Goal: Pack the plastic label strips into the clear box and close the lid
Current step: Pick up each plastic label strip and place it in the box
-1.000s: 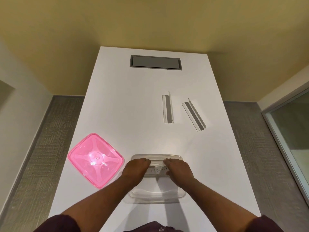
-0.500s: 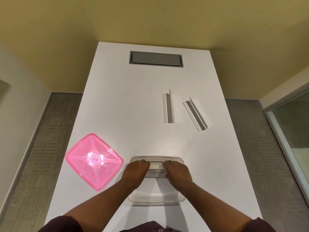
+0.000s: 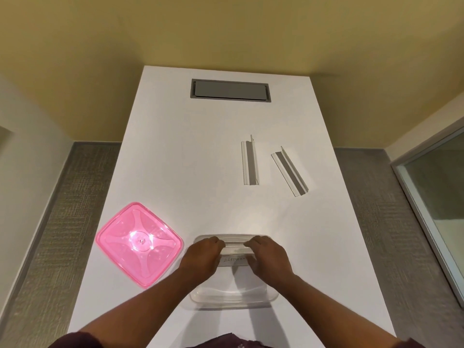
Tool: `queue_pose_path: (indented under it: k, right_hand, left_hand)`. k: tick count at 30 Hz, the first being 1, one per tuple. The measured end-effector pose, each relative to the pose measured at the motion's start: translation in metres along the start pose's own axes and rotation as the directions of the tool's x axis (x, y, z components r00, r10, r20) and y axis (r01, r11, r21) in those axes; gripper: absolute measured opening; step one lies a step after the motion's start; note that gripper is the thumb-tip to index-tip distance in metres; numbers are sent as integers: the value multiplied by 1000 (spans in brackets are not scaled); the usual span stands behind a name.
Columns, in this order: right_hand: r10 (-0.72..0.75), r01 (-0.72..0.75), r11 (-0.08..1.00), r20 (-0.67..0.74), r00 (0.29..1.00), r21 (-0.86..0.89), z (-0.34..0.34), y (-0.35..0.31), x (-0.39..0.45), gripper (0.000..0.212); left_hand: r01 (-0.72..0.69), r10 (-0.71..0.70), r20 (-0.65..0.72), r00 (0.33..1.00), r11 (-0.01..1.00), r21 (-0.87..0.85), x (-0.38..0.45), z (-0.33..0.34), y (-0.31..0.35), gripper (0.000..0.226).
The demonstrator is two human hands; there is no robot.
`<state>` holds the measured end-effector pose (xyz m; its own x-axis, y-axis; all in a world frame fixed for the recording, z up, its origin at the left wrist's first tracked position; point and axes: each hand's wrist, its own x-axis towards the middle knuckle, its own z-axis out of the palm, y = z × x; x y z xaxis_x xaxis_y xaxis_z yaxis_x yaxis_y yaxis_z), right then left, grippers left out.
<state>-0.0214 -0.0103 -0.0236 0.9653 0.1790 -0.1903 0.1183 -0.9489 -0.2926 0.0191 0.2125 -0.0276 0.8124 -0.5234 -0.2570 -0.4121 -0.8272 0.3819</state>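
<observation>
A clear box (image 3: 233, 296) sits on the white table's near edge, open. My left hand (image 3: 202, 257) and my right hand (image 3: 268, 257) both grip one label strip (image 3: 234, 258) with handwriting on it, held across the box's far half. Two more clear strips lie farther out on the right: one (image 3: 249, 162) points straight away, the other (image 3: 290, 170) is angled to its right. The pink translucent lid (image 3: 139, 243) lies flat on the table left of the box.
A grey cable hatch (image 3: 230, 89) is set into the white table (image 3: 180, 156) at its far end. Grey carpet flanks both sides. A glass partition (image 3: 437, 197) stands at the right.
The view has shifted slightly. My hands stay on the strip over the box, nearly in the same place. The lid and the two loose strips have not moved.
</observation>
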Motion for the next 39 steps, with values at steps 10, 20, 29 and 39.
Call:
queue_pose_path:
  k: [10,20,29,39]
  right_hand:
    - [229,-55,868,-299,926,494,-63,8,50,6]
    - [444,-283,672,-66,894,684,-82,55,135,16]
    - [527,-534,377,299,796,757,-75,107,210,12]
    - [484,-535,199,392,782,821,-47,107,229,24]
  left_hand:
    - [86,-299,-122,946,596,-798,58,-45,22,14]
    - [286,-473,-43,880,599,-748,164,-71,23,18]
    - [370,-528,32,849,549,-750,260,-70,36,24]
    - [499,-597,210,774,371,-783,305,-60,40,34]
